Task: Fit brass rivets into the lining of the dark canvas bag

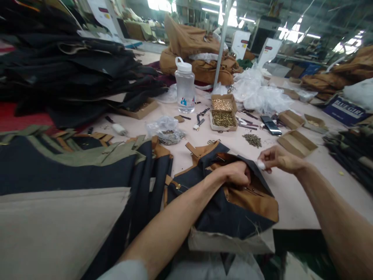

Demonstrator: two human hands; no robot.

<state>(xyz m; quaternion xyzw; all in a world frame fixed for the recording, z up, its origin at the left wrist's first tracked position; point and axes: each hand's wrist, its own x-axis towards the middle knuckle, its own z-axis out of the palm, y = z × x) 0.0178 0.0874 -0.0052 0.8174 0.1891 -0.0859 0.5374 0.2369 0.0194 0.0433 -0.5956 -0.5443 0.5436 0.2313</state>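
A navy fabric bag with tan-brown trim (204, 202) and a pale grey lower panel lies in front of me, its mouth spread open toward the right. My left hand (239, 174) reaches across it into the opening, fingers curled closed against the brown inner side; anything in them is hidden. Just off the bag's upper right edge, my right hand (276, 158) pinches a small white piece (261, 165), too blurred to name. A small brass-coloured fitting (176, 186) shows on the bag's left side.
Stacked navy and beige bag panels (64, 194) lie at left, below a high pile of dark fabric (72, 74). Beyond the bag are a water bottle (185, 87), a box of brass-coloured hardware (223, 119), loose metal pieces (252, 140), a phone (271, 125) and a cardboard lid (297, 143).
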